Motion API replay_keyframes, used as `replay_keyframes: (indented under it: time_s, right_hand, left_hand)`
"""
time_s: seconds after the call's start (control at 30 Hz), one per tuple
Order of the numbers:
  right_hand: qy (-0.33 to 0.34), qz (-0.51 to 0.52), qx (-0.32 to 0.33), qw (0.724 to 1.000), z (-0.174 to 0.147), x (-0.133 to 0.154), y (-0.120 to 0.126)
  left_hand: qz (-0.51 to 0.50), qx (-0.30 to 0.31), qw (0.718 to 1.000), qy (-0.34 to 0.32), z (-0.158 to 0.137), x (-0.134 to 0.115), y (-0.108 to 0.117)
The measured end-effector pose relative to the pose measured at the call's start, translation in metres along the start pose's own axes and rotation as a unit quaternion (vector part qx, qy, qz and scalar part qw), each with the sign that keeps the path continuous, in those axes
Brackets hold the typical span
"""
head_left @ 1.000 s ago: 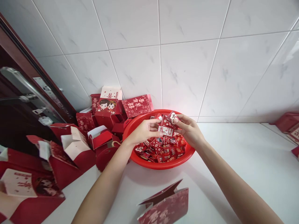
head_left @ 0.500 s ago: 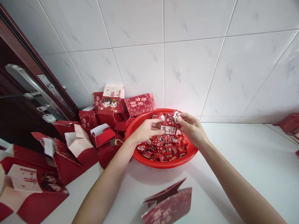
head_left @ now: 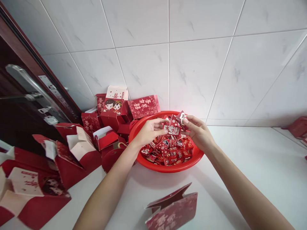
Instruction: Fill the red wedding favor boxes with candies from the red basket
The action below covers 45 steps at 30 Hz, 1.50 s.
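Both hands are over a red plastic basket (head_left: 168, 170) filled with small red wrapped candies (head_left: 165, 150). My left hand (head_left: 151, 130) pinches a small packet with a pale label (head_left: 172, 130) bearing two large characters. Between the thumb and fingers of my right hand (head_left: 199, 132) is a red candy packet (head_left: 180, 119) with a white patch, held just behind and above the labelled one. The two packets overlap in view. Nearer to me, a red patterned gift box (head_left: 175, 209) stands with its top open.
Several red gift boxes (head_left: 115, 108), many with open flaps, crowd the left side beside a dark door with a metal handle (head_left: 31, 86). White tiled wall (head_left: 192, 73) rises behind the basket. Another red box (head_left: 298, 129) sits at the far right on the white tabletop (head_left: 240, 153).
The labelled packet in my left hand has risen slightly and moved a little left, now overlapping the right hand's packet more. My right hand has barely moved.
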State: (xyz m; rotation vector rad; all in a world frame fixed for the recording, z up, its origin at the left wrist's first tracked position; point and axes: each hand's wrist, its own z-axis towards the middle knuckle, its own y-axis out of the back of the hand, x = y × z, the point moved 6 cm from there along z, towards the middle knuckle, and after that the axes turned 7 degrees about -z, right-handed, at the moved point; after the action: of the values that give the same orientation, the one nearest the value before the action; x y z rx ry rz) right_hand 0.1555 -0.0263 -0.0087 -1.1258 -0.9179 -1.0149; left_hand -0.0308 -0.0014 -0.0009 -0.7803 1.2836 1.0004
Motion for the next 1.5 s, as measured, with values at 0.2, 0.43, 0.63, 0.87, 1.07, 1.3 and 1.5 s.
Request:
replay_keyframes:
  time_s: [0.2, 0.43, 0.63, 0.87, 1.07, 1.3, 1.5]
  right_hand:
    - [0.011, -0.006, -0.001, 1.000, 0.001, 0.000, 0.001]
    - [0.024, -0.004, -0.009, 1.000, 0.001, 0.000, 0.002]
    - [0.001, -0.009, -0.005, 1.000, 0.002, -0.003, 0.003]
    - [0.012, -0.023, 0.009, 1.000, 0.002, -0.004, 0.002]
    - [0.023, -0.027, -0.017, 0.999, 0.002, -0.001, 0.003]
    - [0.020, -0.012, -0.032, 0.999, 0.001, -0.001, 0.004]
    - [0.029, -0.014, -0.024, 0.999, 0.002, -0.002, 0.004]
  left_hand:
    - [0.007, 0.015, 1.000, 0.001, -0.001, 0.000, -0.001]
    - [0.022, 0.033, 0.999, -0.005, 0.000, 0.002, -0.002]
    - [0.041, 0.020, 0.999, -0.017, -0.001, -0.003, -0.002]
    - [0.039, 0.024, 0.999, -0.007, 0.000, 0.001, -0.001]
    - [0.033, -0.012, 0.999, 0.038, 0.000, 0.005, 0.000]
    - [0.100, -0.082, 0.988, 0.083, 0.003, 0.017, 0.013]
    - [0.075, -0.056, 0.995, 0.032, 0.001, 0.005, 0.007]
